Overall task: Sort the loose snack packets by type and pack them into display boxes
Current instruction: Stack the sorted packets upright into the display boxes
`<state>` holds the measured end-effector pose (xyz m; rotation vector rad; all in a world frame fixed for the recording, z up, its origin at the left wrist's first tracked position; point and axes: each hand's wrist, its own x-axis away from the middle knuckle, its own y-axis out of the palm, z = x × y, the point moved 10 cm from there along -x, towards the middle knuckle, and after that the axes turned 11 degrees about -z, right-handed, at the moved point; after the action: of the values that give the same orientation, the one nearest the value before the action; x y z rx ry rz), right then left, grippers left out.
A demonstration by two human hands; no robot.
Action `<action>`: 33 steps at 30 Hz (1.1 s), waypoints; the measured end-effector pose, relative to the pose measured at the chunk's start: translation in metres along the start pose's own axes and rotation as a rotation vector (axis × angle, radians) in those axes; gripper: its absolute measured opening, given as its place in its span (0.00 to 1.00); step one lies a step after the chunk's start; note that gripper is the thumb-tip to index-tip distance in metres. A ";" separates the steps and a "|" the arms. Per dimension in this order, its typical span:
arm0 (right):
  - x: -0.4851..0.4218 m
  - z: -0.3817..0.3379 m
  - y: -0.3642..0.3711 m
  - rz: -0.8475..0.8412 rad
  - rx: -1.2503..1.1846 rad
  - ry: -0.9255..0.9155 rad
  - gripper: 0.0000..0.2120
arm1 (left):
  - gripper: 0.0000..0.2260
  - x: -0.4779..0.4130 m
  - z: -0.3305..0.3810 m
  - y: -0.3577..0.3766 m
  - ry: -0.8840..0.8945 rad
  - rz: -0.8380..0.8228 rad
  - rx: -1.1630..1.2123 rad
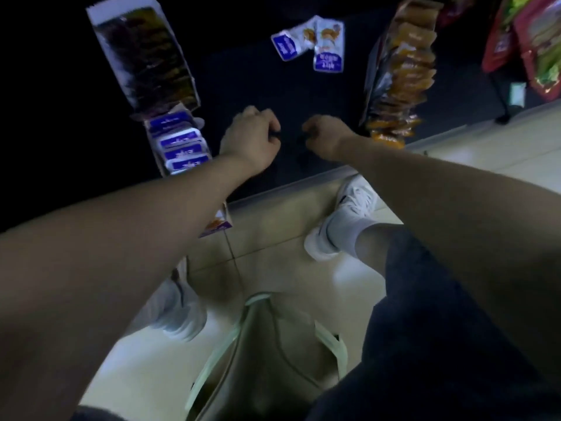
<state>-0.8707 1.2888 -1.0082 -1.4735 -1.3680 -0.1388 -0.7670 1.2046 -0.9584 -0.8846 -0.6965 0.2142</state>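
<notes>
On the black surface, my left hand and my right hand lie close together with fingers curled. Each pinches one end of a dark packet that hardly stands out against the black. Left of my left hand a display box holds a row of blue-and-white packets. Behind it a longer box is filled with dark brown packets. Two loose blue-and-white packets lie at the far middle. To the right of my right hand a box holds orange packets.
Red and green snack bags hang or stand at the far right. The surface's front edge runs just below my wrists, with pale tiled floor and my white shoes beneath. A blue-and-orange box flap sticks out under my left forearm.
</notes>
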 end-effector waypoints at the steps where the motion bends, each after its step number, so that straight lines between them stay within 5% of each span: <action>1: -0.009 0.005 -0.003 -0.001 0.000 0.006 0.19 | 0.14 -0.014 0.001 0.011 -0.013 -0.084 -0.037; 5: -0.046 0.023 -0.011 0.009 -0.018 0.040 0.24 | 0.19 -0.062 -0.011 0.034 -0.097 -0.267 -0.120; 14: -0.112 0.048 -0.058 0.260 0.006 0.032 0.30 | 0.26 -0.154 -0.013 0.032 -0.080 -0.160 -0.131; 23: -0.124 0.057 -0.064 0.329 0.088 0.078 0.35 | 0.36 -0.215 0.000 0.029 -0.044 -0.186 -0.263; 33: -0.086 0.037 -0.043 0.439 0.304 -0.009 0.15 | 0.15 -0.139 0.015 0.038 0.244 0.092 -0.313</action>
<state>-0.9529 1.2499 -1.0570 -1.4755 -0.9916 0.3420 -0.8789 1.1762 -1.0464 -1.2210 -0.4673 0.0766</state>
